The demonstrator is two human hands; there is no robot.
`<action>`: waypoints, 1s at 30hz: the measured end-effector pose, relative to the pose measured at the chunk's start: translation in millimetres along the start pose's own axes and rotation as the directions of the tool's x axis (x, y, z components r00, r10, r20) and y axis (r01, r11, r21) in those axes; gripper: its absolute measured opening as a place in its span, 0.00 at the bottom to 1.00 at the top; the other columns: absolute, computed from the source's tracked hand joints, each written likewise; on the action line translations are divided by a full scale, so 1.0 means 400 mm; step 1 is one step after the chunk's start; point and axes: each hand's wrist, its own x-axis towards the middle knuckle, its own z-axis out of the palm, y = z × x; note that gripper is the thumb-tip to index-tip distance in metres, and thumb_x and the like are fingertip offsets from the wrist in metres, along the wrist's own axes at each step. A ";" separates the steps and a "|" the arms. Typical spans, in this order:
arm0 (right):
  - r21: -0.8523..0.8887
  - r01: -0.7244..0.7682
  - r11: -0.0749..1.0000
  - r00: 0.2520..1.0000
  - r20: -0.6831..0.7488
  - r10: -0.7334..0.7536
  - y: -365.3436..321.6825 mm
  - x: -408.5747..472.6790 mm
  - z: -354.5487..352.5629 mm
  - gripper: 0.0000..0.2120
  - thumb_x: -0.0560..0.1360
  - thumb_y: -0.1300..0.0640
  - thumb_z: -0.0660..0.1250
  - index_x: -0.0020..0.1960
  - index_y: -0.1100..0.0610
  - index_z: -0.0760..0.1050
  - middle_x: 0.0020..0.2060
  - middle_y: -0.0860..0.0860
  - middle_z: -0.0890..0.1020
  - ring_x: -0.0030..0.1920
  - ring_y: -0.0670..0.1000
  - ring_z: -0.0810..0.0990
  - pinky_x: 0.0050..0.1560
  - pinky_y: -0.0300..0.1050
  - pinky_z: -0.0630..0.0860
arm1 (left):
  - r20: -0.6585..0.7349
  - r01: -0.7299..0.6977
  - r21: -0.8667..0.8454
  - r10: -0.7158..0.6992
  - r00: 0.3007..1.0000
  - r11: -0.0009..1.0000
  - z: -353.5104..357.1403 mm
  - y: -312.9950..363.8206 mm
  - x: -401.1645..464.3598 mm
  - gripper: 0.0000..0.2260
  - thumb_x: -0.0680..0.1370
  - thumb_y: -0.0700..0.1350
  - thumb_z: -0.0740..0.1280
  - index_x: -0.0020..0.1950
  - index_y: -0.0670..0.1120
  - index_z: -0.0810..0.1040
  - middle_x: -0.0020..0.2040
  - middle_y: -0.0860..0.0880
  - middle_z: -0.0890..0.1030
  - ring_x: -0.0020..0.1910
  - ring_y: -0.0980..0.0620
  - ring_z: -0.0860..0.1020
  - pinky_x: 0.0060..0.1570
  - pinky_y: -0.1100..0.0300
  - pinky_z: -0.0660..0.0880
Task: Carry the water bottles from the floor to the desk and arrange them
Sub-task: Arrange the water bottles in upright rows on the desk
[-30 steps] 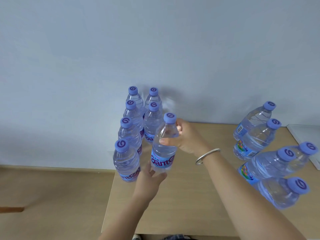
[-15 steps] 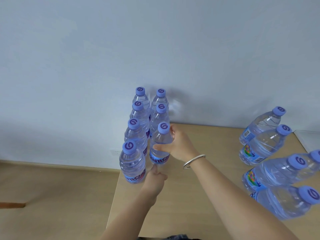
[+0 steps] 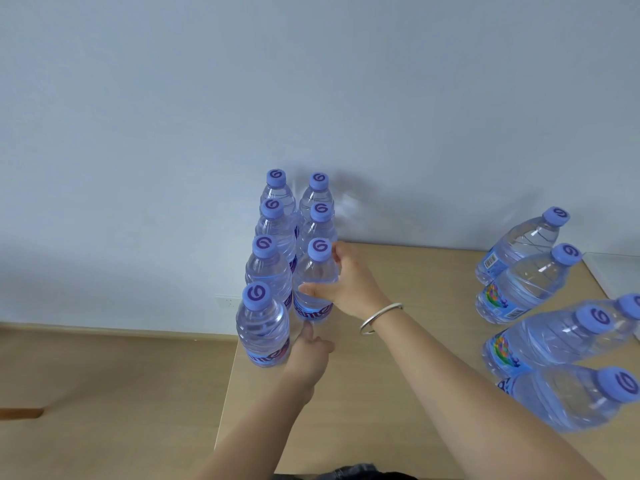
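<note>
Clear water bottles with purple caps stand in two rows at the desk's (image 3: 398, 393) far left corner, against the wall. My right hand (image 3: 346, 285) is wrapped around the third bottle of the right row (image 3: 313, 282), which stands upright on the desk. My left hand (image 3: 308, 355) is loosely curled just in front of that bottle's base, fingertips touching its bottom edge, beside the nearest left-row bottle (image 3: 263, 323). Several more bottles (image 3: 519, 282) stand loosely grouped along the desk's right side.
A pale wall rises directly behind the desk. The desk's left edge runs just beside the left bottle row, with wooden floor (image 3: 104, 393) below it. A white surface (image 3: 620, 271) adjoins the desk at the far right. A silver bangle (image 3: 379, 317) circles my right wrist.
My right hand has lowered the bottle and pushed it back into the right row behind the two others. My left hand moved from under the bottle's base to just in front of it.
</note>
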 end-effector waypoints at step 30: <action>0.055 -0.017 0.998 0.518 -0.854 0.056 0.038 -0.486 -0.384 0.10 0.69 0.58 0.72 0.48 0.48 0.74 0.43 0.40 0.78 0.45 0.42 0.77 0.51 0.32 0.72 | 0.521 -0.231 0.470 -0.056 0.852 0.852 0.413 -0.039 -0.097 0.28 0.78 0.38 0.61 0.76 0.43 0.55 0.75 0.48 0.61 0.72 0.53 0.62 0.59 0.64 0.62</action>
